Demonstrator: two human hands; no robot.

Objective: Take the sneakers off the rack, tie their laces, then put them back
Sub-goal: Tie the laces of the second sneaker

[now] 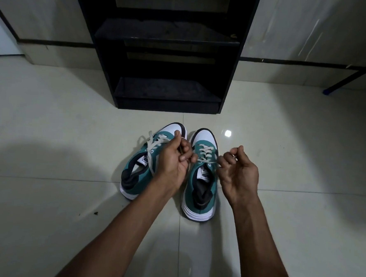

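Two teal, white and black sneakers stand side by side on the tiled floor, toes toward the rack. The left sneaker [140, 170] leans outward, its pale laces loose and looped. The right sneaker [202, 182] stands upright. My left hand [174, 159] hovers between the shoes, pinching one end of the right sneaker's lace [205, 161]. My right hand [238, 174] grips the other end at the shoe's right side, and the lace runs taut between both hands across the tongue. The black shoe rack [166, 73] stands just beyond the toes.
The rack's dark shelves [165, 90] hold nothing that I can see. It backs onto a pale wall with a dark skirting line. A dark slanted bar with a blue foot [327, 91] touches the floor at the right. Small dark crumbs [95, 213] lie on the left tiles.
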